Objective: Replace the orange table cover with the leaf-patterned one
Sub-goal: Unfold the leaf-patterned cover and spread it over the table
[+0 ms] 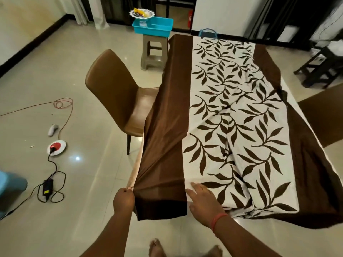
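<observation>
The leaf-patterned cover point(232, 112), white with dark brown leaves and wide brown borders, lies spread over the table. Its left brown border point(167, 127) hangs over the left side in long folds. My left hand point(124, 198) pinches the near-left corner of that border, with a pale edge showing beside it. My right hand point(202, 199) rests flat, fingers spread, on the cover's near edge where brown meets white. Wrinkles run down the middle of the pattern. No orange cover is in view.
A brown chair point(115, 93) stands left of the table. A grey stool point(155, 51) carries a blue tray point(153, 26) and a footed bowl. Cables, a charger point(47, 186) and a round red-white device point(56, 147) lie on the tiled floor. My bare feet are below.
</observation>
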A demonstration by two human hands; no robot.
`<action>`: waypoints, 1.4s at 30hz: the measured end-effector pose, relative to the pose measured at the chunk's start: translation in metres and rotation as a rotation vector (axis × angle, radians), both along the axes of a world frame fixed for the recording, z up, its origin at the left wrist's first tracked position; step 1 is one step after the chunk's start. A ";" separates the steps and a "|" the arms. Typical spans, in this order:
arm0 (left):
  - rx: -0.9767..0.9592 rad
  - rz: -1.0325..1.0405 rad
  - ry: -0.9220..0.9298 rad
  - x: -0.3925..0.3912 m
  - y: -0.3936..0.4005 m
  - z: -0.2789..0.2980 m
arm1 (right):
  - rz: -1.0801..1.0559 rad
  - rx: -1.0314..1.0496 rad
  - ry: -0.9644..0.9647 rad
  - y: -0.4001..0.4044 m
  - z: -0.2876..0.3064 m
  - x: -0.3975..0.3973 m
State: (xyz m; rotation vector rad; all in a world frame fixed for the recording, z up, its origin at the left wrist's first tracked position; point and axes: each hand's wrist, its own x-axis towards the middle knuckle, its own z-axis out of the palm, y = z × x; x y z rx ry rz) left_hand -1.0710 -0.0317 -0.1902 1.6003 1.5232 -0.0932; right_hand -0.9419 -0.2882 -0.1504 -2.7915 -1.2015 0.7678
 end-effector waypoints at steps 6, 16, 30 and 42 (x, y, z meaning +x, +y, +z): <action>0.207 -0.108 0.081 0.015 -0.012 0.011 | -0.029 0.038 0.047 -0.003 0.001 0.006; 0.660 -1.273 -0.012 0.093 -0.117 0.022 | -0.217 0.032 -0.010 -0.096 0.000 0.049; 0.798 -1.365 -0.012 0.229 -0.385 0.034 | -0.449 0.274 -0.119 -0.356 0.023 0.186; 0.681 -1.581 0.017 0.315 -0.529 0.031 | -0.510 0.185 -0.097 -0.496 -0.012 0.259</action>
